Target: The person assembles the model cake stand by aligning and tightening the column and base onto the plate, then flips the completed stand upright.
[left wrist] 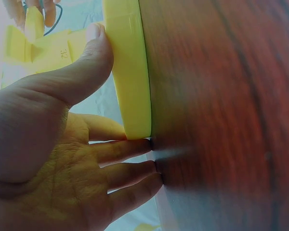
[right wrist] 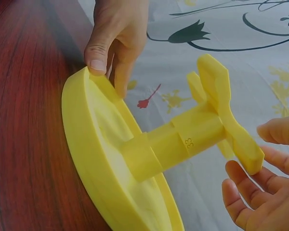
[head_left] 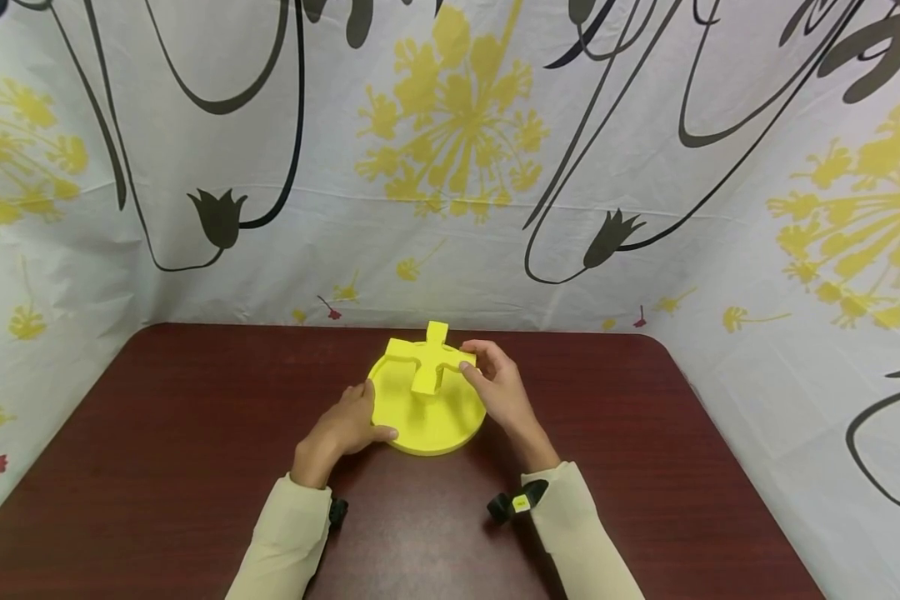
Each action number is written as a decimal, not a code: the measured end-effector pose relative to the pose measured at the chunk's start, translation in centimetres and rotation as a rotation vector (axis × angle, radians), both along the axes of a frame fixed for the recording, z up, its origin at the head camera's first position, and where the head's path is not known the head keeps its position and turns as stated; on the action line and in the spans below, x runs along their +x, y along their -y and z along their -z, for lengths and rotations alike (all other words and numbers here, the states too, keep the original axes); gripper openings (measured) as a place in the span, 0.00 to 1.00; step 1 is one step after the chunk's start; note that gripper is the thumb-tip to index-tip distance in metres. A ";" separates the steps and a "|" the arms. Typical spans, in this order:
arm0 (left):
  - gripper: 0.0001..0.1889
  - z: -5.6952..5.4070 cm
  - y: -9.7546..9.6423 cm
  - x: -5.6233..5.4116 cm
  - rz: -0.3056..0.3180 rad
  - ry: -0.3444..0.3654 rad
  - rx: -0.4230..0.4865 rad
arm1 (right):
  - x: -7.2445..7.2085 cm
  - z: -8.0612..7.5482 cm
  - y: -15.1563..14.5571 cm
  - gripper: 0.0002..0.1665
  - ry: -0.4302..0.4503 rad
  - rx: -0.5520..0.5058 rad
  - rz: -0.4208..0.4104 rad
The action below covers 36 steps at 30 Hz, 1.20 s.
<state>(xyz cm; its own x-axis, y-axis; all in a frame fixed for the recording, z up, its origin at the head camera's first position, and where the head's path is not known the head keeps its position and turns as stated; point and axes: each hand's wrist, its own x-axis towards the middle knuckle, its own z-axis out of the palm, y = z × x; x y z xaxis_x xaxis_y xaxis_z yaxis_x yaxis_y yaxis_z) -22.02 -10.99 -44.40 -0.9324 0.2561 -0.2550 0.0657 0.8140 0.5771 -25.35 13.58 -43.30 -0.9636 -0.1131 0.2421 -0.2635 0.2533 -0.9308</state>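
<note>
A yellow round base (head_left: 429,429) with a raised rim lies on the table. From its middle rises a thick stepped stem (right wrist: 176,144) with small digits marked on it. A yellow cross-shaped handle (head_left: 429,360) with four-way arms tops the stem. My left hand (head_left: 345,423) holds the base's near left edge, thumb (left wrist: 94,53) over the rim and fingers along the outside, fingertips down at the tabletop. My right hand (head_left: 501,392) is at the handle's right arm; its fingers (right wrist: 245,185) curl around the arm's end, with the thumb (right wrist: 279,130) on the other side.
The dark red-brown table (head_left: 210,433) has rounded far corners. Behind and beside it hangs a white cloth (head_left: 330,250) with yellow and grey floral print. Dark wrist-worn devices (head_left: 516,502) sit at the pale sleeves (head_left: 581,525).
</note>
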 end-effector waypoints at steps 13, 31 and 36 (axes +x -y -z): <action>0.50 0.0 0.1 -0.1 0.003 0.004 0.007 | 0.1 -0.4 0.4 0.13 0.040 -0.012 -0.032; 0.51 0.2 -0.1 -0.2 -0.013 -0.001 -0.014 | 1.3 -0.1 1.5 0.25 -0.107 0.376 0.029; 0.50 0.3 -0.2 -0.3 -0.018 -0.002 -0.029 | 1.7 0.0 2.2 0.28 -0.150 0.486 0.065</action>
